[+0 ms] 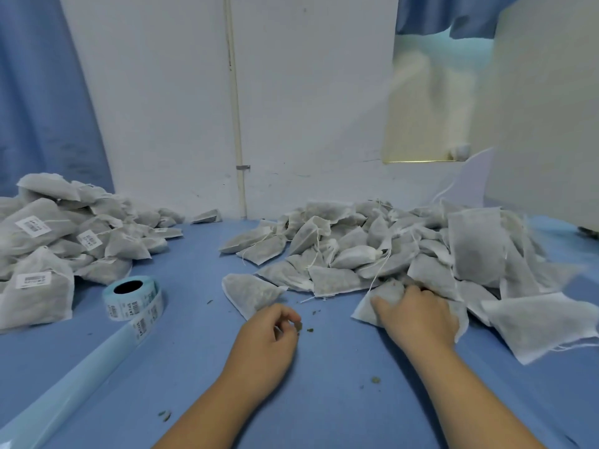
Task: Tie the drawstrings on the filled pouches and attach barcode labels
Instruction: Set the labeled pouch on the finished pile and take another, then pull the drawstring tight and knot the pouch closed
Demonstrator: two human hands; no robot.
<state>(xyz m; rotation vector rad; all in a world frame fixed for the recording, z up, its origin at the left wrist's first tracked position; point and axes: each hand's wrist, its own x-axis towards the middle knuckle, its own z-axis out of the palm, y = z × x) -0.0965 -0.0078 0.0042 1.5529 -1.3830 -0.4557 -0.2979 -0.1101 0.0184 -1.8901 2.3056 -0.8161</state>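
Blue table surface set against a white wall, with a blue curtain at far left.

Far left: a heap of labelled pouches, several showing a white barcode label.

Near that heap: a label roll lying on its side, its backing strip trailing toward the near left corner.

Right: a larger heap of unlabelled pouches with loose drawstrings, one white drawstring hanging down its near face. A single pouch lies apart, between the two heaps.

Left hand: centre, just near of the single pouch. Its fingers are curled tightly inward, with thumb and fingertips meeting on a small dark fragment just above the table.

Right hand: palm down at the near edge of the right heap, fingers bent over a filled pouch and gripping it, thumb stretched to the left across the fabric. The pouch lies flat on the table, touching the heap behind it.

Scattered crumbs lie on the table near both forearms.
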